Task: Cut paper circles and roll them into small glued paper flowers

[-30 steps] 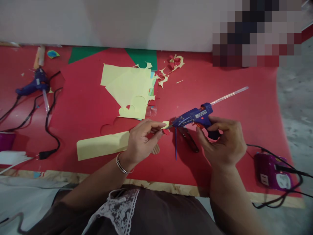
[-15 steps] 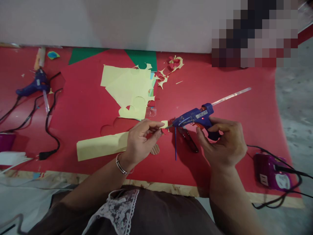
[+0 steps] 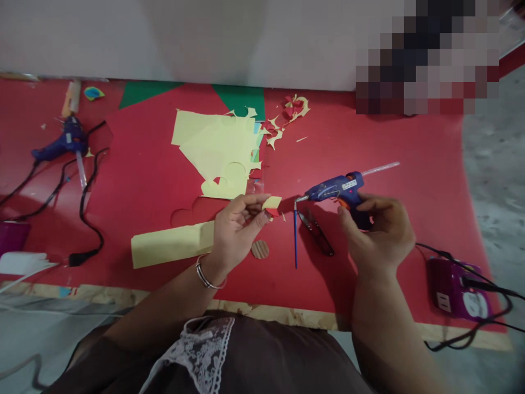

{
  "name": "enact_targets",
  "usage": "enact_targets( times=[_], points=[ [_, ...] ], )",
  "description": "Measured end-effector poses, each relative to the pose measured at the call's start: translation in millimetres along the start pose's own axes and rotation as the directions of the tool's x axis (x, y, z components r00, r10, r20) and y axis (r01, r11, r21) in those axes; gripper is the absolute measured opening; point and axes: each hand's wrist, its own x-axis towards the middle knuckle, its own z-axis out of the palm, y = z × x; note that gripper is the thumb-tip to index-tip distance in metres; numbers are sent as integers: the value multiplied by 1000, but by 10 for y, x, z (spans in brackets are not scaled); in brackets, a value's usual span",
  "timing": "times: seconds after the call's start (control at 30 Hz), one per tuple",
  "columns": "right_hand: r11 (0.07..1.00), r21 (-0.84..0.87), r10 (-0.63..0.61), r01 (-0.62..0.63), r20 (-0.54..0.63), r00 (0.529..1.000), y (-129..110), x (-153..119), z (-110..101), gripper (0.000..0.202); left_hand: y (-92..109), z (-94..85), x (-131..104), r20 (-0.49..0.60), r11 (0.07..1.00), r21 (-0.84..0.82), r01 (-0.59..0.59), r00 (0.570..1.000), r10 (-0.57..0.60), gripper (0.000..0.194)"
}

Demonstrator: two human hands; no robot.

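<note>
Two hands at work with cut paper and a glue gun, center of the frame.
Our left hand (image 3: 238,232) pinches a small yellow-and-red paper piece (image 3: 271,204) between thumb and fingers, mid-frame; our right hand (image 3: 379,232) curls loosely around the handle of the blue glue gun (image 3: 336,189), right of center, partly hiding it. We cannot make out the piece's gripped edge; pixelation masks the upper right.

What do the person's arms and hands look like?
Both hands, left and right, are bare, with no gloves. A thin, silvery metal bangle with dark bands circles the left wrist. A dark brown cloth sleeve shows near the left elbow; the right forearm is uncovered.
</note>
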Motion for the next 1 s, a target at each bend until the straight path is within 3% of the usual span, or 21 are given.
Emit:
enact_targets(
  times=[0.23,0.4,0.57,0.73,0.77,0.87,1.0],
  points=[
    [968,-175,166,-179,-87,982,295,168,-17,28,-48,-11,50,-35,971,-153,182,981,-190,11],
    [958,-223,167,-181,-79,983,479,221,-17,25,23,14,84,33,906,-236,351,935,-354,8],
    [957,-248,145,-152,-45,988,548,244,-6,29,22,14,103,106,847,-276,455,890,-443,13],
    [938,-338,-101,74,-63,993,237,147,-12,31,-3,32,94,146,798,-337,499,865,-480,17],
    [947,-289,-164,138,-67,984,121,103,3,26,-7,40,89,155,796,-339,501,864,-478,17],
    [942,-31,-328,335,137,935,-230,-49,93,7,-26,68,75,182,811,-313,495,869,-460,15],
    [887,222,-454,405,260,852,-481,-188,233,8,-44,105,56,180,829,-257,497,867,-464,15]
  ],
)
